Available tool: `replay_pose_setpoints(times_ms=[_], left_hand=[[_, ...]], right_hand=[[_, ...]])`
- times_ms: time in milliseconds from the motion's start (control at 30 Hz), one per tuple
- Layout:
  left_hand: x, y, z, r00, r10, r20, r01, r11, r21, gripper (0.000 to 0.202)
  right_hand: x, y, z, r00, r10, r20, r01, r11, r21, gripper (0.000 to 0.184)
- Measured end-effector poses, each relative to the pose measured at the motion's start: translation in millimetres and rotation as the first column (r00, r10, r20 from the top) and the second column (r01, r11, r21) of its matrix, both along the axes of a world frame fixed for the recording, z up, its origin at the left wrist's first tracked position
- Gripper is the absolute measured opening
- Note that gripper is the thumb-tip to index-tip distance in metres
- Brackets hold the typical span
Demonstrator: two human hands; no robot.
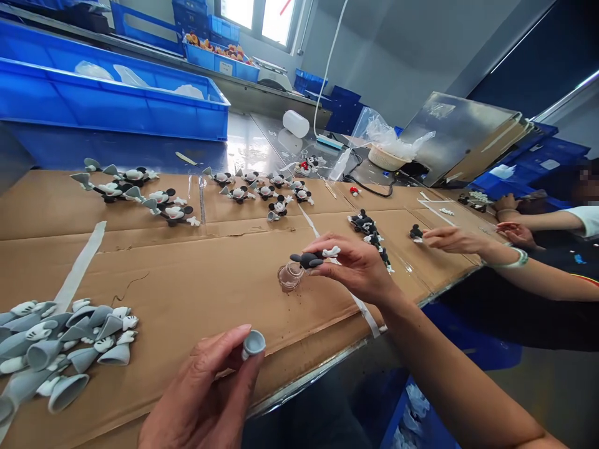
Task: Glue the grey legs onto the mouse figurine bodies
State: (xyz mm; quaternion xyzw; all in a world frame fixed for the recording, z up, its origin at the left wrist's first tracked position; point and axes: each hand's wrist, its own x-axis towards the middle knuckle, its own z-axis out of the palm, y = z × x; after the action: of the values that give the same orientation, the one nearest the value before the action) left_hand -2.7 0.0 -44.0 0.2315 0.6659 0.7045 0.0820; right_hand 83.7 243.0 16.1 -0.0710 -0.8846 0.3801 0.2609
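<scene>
Your right hand (pixel 353 268) pinches the black figurine (pixel 305 260), pointing left over a glass jar (pixel 290 277); your left hand (pixel 201 393) grips a grey cone (pixel 254 343).

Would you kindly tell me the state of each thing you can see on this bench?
Left hand: gripping a grey cone piece.
Right hand: pinching a black-and-white mouse figurine above the jar.
Small glass jar: uncovered, brownish contents, standing on cardboard.
Blue crate: holding plastic bags.

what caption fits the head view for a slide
Right hand holds black figure piece over glass jar; left hand holds grey cone piece
</scene>
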Motion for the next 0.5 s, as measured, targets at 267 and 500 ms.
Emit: replay_pose_setpoints(times_ms=[267, 500], left_hand=[[-18.7, -12.1, -21.3, 0.925, -0.139, -0.354, 0.106, 0.988, -0.109, 0.03], [-29.7, -16.4, -33.5, 0.887, -0.252, -0.386, 0.209, 0.966, -0.152, 0.036]], right_hand=[[-1.9, -1.0, 1.6, 0.998, 0.057, -0.004, -0.055, 0.982, 0.183, 0.018], [-0.3, 0.1, 3.7, 0.998, 0.057, -0.008, -0.054, 0.98, 0.194, 0.017]])
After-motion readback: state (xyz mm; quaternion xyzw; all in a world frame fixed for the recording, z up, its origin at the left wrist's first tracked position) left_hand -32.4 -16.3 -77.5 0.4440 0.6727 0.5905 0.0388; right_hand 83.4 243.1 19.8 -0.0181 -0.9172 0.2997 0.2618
